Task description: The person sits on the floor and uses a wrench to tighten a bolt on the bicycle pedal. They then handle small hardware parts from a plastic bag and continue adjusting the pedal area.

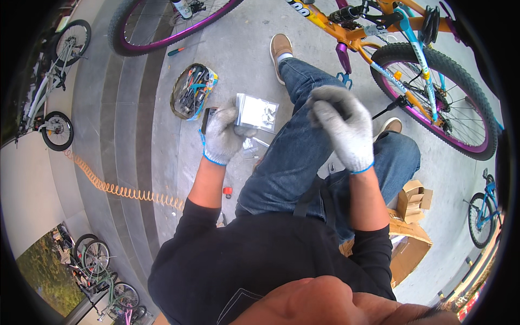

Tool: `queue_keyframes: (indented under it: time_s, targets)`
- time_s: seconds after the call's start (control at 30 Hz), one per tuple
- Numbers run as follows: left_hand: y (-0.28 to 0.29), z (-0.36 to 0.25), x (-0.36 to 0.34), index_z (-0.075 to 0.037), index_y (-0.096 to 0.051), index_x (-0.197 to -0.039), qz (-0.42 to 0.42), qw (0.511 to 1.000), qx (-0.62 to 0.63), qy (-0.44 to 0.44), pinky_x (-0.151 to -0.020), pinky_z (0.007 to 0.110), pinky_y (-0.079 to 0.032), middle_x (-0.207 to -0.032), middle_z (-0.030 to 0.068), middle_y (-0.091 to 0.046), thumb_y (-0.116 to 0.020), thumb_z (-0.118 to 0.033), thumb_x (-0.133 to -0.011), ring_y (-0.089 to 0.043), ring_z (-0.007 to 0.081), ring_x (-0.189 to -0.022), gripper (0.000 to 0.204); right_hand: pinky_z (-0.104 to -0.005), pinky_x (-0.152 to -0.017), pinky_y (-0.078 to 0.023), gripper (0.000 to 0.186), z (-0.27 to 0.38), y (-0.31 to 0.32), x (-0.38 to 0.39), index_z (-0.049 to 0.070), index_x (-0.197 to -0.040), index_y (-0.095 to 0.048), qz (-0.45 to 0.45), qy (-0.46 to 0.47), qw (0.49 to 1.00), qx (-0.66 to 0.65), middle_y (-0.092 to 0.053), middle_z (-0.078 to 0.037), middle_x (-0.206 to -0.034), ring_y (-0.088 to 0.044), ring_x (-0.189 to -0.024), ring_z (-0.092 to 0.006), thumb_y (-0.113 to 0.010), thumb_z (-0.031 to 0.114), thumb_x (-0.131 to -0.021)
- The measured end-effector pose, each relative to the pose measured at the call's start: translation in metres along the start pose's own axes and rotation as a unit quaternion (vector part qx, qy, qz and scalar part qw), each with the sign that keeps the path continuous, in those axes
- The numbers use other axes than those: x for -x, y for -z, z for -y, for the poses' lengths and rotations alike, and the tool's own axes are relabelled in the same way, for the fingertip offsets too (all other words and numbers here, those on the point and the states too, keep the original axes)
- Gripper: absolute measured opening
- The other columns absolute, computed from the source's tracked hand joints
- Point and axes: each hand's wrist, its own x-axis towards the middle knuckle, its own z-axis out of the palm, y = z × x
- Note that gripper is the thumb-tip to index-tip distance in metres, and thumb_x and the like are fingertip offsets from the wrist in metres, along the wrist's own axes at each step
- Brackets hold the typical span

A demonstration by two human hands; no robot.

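Note:
My left hand [223, 135], in a grey-white knit glove with a blue cuff, is closed on a small clear plastic bag [257, 112]. White material and a few small silvery pieces show inside the bag. My right hand [346, 123], gloved alike, hovers over my jeans-clad leg with its fingers curled toward the thumb. Whatever its fingertips may hold cannot be made out. Below the left hand, another small clear bag [249, 145] lies on the ground beside thin pale parts. A tin of tools [177, 93] stands just beyond the left hand.
An orange bicycle frame [355, 35] with a purple-rimmed wheel [485, 127] is at the upper right. Another purple-rimmed wheel [157, 42] lies at the top left, near a screwdriver [185, 49]. Cardboard [411, 254] sits at my right side. An orange coiled hose [122, 189] crosses the left.

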Motion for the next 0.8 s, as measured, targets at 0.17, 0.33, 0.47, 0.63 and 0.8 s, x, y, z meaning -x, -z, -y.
queue_keyframes:
  time_s: [0.17, 0.33, 0.47, 0.63, 0.8]
  targets:
    - [0.100, 0.040, -0.050, 0.002, -0.069, -0.114, -0.112, 0.874, -0.473, 0.011, -0.063, 0.031, -0.054, -0.086, 0.0058, -0.064, -0.060, -0.023, -0.103, -0.064, 0.0134, -0.072, 0.029, -0.0293, -0.080, -0.060, 0.022, 0.009, 0.044, -0.001, 0.001, -0.127, -0.073, -0.125, 0.039, 0.991, 0.024, -0.078, -0.010, -0.109, -0.073, -0.091, -0.0151, -0.067, 0.011, -0.109]
    - [0.217, 0.105, -0.080, 0.003, -0.070, -0.133, -0.107, 0.702, -0.702, 0.052, -0.091, 0.043, -0.058, -0.117, 0.0225, -0.077, -0.065, -0.033, -0.101, -0.073, 0.0347, -0.107, 0.048, -0.0320, -0.082, -0.063, 0.028, 0.008, 0.069, 0.006, -0.002, -0.133, -0.071, -0.183, -0.002, 0.982, 0.050, -0.078, -0.012, -0.112, -0.075, -0.094, -0.0171, -0.066, 0.012, -0.109]
    - [0.274, 0.130, -0.089, -0.005, -0.072, -0.125, -0.139, 0.650, -0.739, 0.115, -0.099, 0.053, -0.055, -0.120, 0.0282, -0.076, -0.064, -0.039, -0.095, -0.072, 0.0467, -0.114, 0.046, -0.0309, -0.081, -0.062, 0.031, -0.010, 0.092, 0.013, -0.002, -0.134, -0.071, -0.190, -0.018, 0.978, 0.087, -0.078, -0.011, -0.109, -0.074, -0.090, -0.0160, -0.069, 0.016, -0.108]
    - [0.320, 0.141, -0.092, -0.006, -0.078, -0.113, -0.196, 0.598, -0.765, 0.137, -0.098, 0.052, -0.057, -0.108, 0.0274, -0.079, -0.067, -0.040, -0.091, -0.075, 0.0470, -0.107, 0.042, -0.0297, -0.077, -0.060, 0.035, -0.087, 0.150, -0.010, -0.005, -0.131, -0.072, -0.211, -0.125, 0.956, 0.159, -0.079, -0.011, -0.107, -0.073, -0.086, -0.0150, -0.068, 0.020, -0.106]
    - [0.346, 0.125, -0.087, -0.005, -0.076, -0.111, -0.322, 0.840, -0.398, 0.180, -0.079, 0.046, -0.062, -0.096, 0.0164, -0.079, -0.065, -0.023, -0.097, -0.078, 0.0337, -0.091, 0.026, -0.0338, -0.075, -0.061, 0.039, -0.237, 0.208, -0.022, 0.002, -0.125, -0.079, -0.221, -0.307, 0.898, 0.224, -0.080, -0.016, -0.095, -0.077, -0.080, -0.0191, -0.069, 0.029, -0.098]
